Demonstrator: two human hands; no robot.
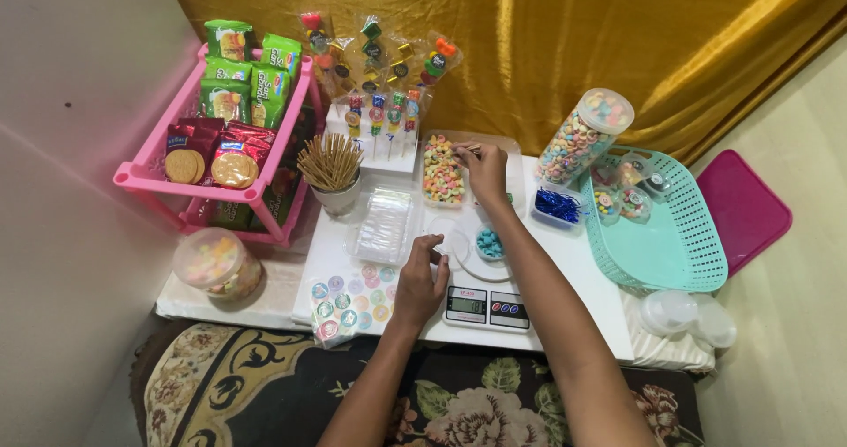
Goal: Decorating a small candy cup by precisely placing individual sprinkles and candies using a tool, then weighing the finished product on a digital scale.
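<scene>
1. On the white table (565,297), the teal basket (679,244) at my right hides part of some small tubs.
2. Beside it, the tray of coloured cereal rings (443,178) lies under my right hand (487,172), which pinches a thin stick, hard to make out.
3. My left hand (422,281) pinches the clear cup (448,235) on the scale (487,308); its rim is barely visible.

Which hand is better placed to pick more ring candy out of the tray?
The right hand, probably. It is already over the tray of coloured ring candy, fingertips at its edge. The left hand is nearer the person, holding a small clear container beside the kitchen scale.
</scene>
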